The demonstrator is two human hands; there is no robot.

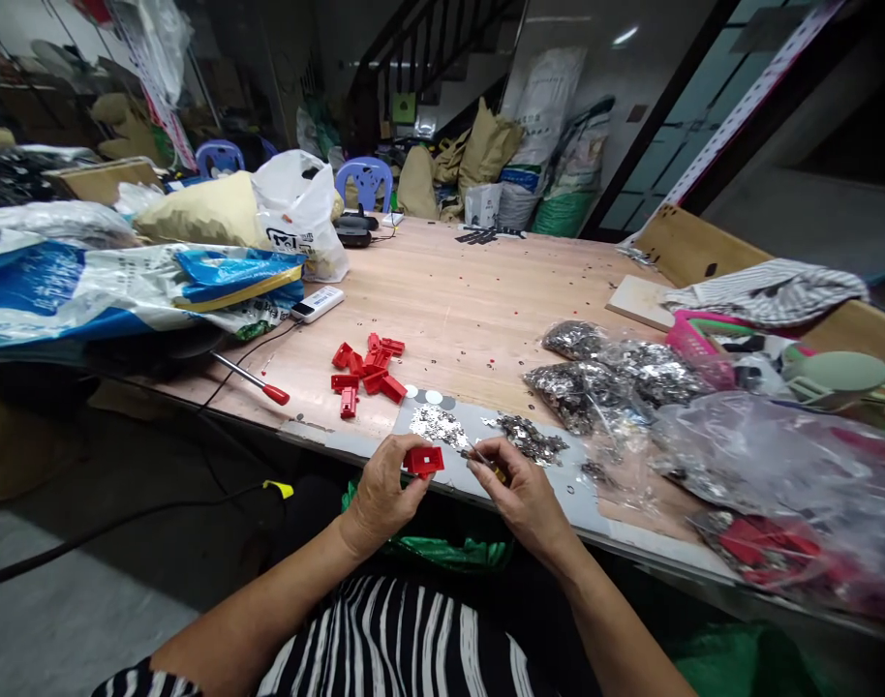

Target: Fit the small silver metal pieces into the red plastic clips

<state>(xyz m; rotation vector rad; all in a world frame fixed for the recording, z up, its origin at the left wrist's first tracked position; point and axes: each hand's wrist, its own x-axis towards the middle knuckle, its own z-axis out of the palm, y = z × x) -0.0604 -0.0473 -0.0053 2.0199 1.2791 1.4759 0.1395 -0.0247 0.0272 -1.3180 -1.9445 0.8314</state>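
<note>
While the left hand [385, 489] pinches a small open red plastic housing [423, 462] between thumb and fingers, just over the bench [442, 310] edge, the right hand [524, 492] is closed lightly around a slim tool with a yellowish handle [498, 471]. Head view: a pale fleck shows inside the housing; what it is, cannot tell. Tool tip near loose bright silver metal pieces [437, 426]; darker metal pieces [534, 440] lie on the right hand's side. Heap of red plastic parts [370, 373] beyond the left hand. Handling, my judgement: grip the housing by its outer walls, opening up and fingertips clear of it; brace the wrists; guide the tool with light finger pressure, not force.
</note>
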